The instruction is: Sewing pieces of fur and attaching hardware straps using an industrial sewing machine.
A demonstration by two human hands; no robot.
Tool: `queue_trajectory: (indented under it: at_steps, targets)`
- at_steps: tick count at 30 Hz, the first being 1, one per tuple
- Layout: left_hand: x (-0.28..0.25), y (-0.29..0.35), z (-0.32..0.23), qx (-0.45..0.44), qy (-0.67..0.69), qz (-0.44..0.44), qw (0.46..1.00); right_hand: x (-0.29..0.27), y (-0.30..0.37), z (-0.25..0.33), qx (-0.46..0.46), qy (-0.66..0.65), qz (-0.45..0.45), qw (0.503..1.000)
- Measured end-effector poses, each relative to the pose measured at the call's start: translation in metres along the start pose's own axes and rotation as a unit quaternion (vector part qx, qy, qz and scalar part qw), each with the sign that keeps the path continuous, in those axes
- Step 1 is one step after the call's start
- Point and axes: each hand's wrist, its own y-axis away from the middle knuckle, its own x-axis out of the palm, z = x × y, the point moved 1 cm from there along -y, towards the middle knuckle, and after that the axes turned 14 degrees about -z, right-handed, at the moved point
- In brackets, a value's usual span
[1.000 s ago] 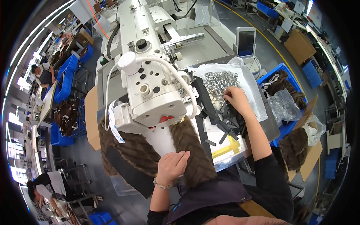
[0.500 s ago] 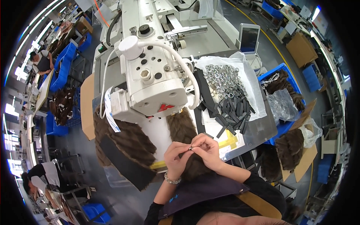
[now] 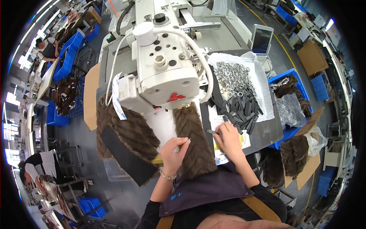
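My left hand [image 3: 172, 155] is closed in a pinch over the brown fur strip [image 3: 194, 143]. A small shiny metal ring [image 3: 188, 141] shows at its fingertips, mostly covered by them. At the right, my right hand [image 3: 230, 140] lies at the near edge of a heap of short black strips [image 3: 244, 111], its fingers bent downward. One short black strip [image 3: 211, 131] sticks out to the left from between the thumb and index finger. Behind that heap lies a pile of silver metal rings [image 3: 233, 78] on white sheeting.
A large white sewing machine head [image 3: 167, 82] stands just beyond my hands. Left of it lie a wide brown fur piece [image 3: 127, 128] and a black fabric band [image 3: 126, 158]. A blue bin [image 3: 301, 86] with fur and plastic stands at the right, near a small screen [image 3: 261, 40].
My hands have parted. The right has moved right to the black strips and now has one at its fingertips. The left has drawn slightly left, keeping the metal ring.
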Motion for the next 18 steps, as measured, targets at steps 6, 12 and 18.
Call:
queue_trajectory:
  at_steps: [6, 12, 18]
  targets:
    - [0.002, 0.002, -0.004, -0.134, 0.089, -0.023, 0.987, 0.000, -0.014, 0.007, 0.013, -0.025, 0.052, 0.998]
    - [-0.001, -0.006, -0.023, -0.076, 0.045, -0.016, 0.996, 0.001, -0.013, 0.014, 0.020, 0.005, 0.036, 0.999]
    - [-0.003, -0.010, -0.017, -0.024, -0.056, -0.032, 0.998, -0.002, -0.022, 0.012, -0.013, -0.002, 0.056, 0.998]
